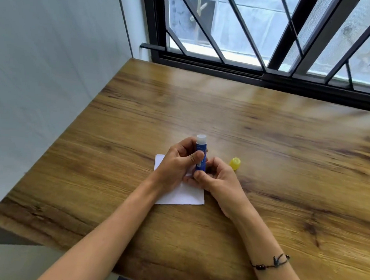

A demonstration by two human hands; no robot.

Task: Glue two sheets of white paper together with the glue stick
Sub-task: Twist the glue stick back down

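A blue glue stick point(201, 147) stands upright above the white paper point(185, 196), its white top uncovered. My left hand point(177, 165) wraps around the tube's middle, thumb across the label. My right hand point(215, 178) pinches the tube's bottom end with thumb and fingers. The stick's yellow cap point(234, 163) lies on the table just right of my right hand. The paper lies flat under both hands, and they hide much of it; I cannot tell how many sheets are there.
The wooden table point(266, 144) runs to a barred window point(272, 37) at the back and a white wall point(54, 67) on the left. Its near-left edge drops off at the lower left.
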